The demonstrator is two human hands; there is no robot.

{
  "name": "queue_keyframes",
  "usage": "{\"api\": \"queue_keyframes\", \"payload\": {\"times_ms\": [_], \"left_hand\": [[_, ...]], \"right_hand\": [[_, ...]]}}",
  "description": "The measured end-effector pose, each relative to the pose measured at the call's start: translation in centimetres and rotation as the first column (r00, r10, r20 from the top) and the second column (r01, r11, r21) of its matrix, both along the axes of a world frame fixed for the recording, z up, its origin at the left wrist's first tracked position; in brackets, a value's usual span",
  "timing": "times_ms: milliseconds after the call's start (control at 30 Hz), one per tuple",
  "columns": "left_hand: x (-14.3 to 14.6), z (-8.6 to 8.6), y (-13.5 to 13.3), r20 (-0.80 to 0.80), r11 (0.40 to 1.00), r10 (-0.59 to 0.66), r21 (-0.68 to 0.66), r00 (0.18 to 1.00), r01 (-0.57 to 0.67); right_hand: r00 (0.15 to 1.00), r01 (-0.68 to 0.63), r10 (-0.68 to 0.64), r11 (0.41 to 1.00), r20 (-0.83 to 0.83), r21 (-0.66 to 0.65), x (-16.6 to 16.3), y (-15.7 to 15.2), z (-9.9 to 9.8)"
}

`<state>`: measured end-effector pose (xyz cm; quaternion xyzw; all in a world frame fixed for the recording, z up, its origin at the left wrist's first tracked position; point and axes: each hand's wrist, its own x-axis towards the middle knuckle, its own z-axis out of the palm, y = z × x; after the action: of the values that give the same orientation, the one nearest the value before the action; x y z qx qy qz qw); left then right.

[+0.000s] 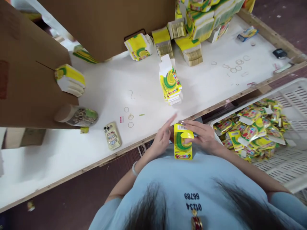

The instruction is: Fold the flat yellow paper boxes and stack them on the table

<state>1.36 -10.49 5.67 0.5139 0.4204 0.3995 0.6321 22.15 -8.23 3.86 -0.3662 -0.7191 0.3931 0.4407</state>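
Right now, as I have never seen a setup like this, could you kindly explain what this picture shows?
There is no machine here: a person works with two bare hands. The single picture comes from a camera on the person's head, looking forward and down, so the pale blue shirt fills the bottom.

The right hand holds a yellow carton in front of the body. The left hand is open beside it; whether it touches the carton is unclear.

On the white table lie a stack of similar cartons, a phone, a jar on its side and some thin rings. To the right, a white basket holds a heap of yellow packages.
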Motion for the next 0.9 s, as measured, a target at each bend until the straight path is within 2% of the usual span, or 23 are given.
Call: {"api": "queue_keyframes", "payload": {"times_ms": [67,133,200,267,333,467,600,667,767,833,867,900], "left_hand": [[-0.1,0.5,0.6,-0.081,1.000,0.002,0.004,0.997,-0.001],[-0.1,1.0,1.3,-0.155,0.999,0.027,0.032,0.988,-0.022],[-0.2,1.6,2.2,-0.195,0.999,0.008,0.051,0.981,0.002],[-0.4,2.1,3.3,-0.196,0.998,-0.025,0.047,0.980,0.035],[-0.7,2.4,4.6,-0.189,0.998,-0.040,0.047,0.981,0.050],[-1.2,1.8,6.6,-0.243,0.986,-0.047,0.141,0.969,0.083],[-1.2,0.3,7.5,-0.304,0.955,0.056,0.294,0.951,0.038],[-1.2,0.1,8.8,-0.367,0.909,0.098,0.412,0.925,0.067],[-1.9,0.9,13.5,-0.468,0.759,0.270,0.641,0.842,0.113],[-3.0,1.5,18.4,-0.456,0.660,0.459,0.749,0.763,0.050],[-3.5,1.5,21.1,-0.447,0.648,0.522,0.762,0.726,0.003],[-4.1,1.4,23.8,-0.447,0.650,0.549,0.760,0.707,-0.024]], "right_hand": [[1.000,-0.023,0.022,0.997,-0.012,-0.076,0.4,-0.2,0.6],[0.997,-0.010,-0.010,0.967,-0.077,-0.255,0.1,-0.3,1.5],[0.985,-0.062,-0.020,0.886,-0.170,-0.459,-0.3,0.0,2.3],[0.964,-0.168,0.013,0.807,-0.266,-0.566,-0.6,0.8,3.1],[0.949,-0.220,0.027,0.773,-0.315,-0.595,-0.5,1.9,3.6],[0.946,-0.196,-0.019,0.761,-0.323,-0.618,-0.3,3.9,3.9],[0.927,-0.202,-0.072,0.730,-0.368,-0.652,-1.8,5.3,3.0],[0.917,-0.117,-0.191,0.710,-0.350,-0.694,-2.4,5.9,2.4],[0.878,0.177,-0.425,0.716,-0.221,-0.675,-0.4,6.6,1.8],[0.796,0.482,-0.600,0.709,-0.081,-0.515,3.6,6.6,1.8],[0.752,0.607,-0.659,0.689,0.007,-0.396,6.2,6.3,1.9],[0.675,0.728,-0.734,0.642,0.084,-0.242,9.0,5.7,2.0]]}}
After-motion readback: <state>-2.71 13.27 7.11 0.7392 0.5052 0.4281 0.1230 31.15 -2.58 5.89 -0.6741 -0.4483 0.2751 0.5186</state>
